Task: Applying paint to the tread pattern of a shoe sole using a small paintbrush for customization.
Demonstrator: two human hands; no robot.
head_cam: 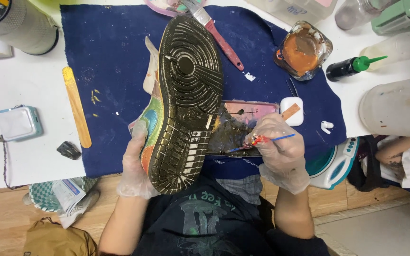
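In the head view, the left hand (136, 163), in a thin clear glove, is gripping a multicoloured sneaker with a gold-painted rubber sole (186, 99) by its side, holding it sole-up over the dark blue cloth mat (105, 52) on the white table (24, 85). The right hand (278, 149), gloved as well, is pinching a fine paintbrush with a blue handle (264, 141); its bristles are lying on a flat rectangular palette smeared with dark gold paint (236, 128), just beside the sneaker's heel end.

Judging by the sole, the painting is looking well advanced: gold is covering nearly the whole tread, from the ringed forefoot to the blocked heel, with only small pale spots near the middle and at the edge seeming bare. The upper is showing green, orange and blue patches where it is peeking out at the side.

Around the mat, a wooden stir stick (77, 106) is lying to the left, a wide red-handled brush (219, 35) and a glass jar of orange paint (303, 50) are sitting above, and a white earbud case (292, 110) is resting near the palette.
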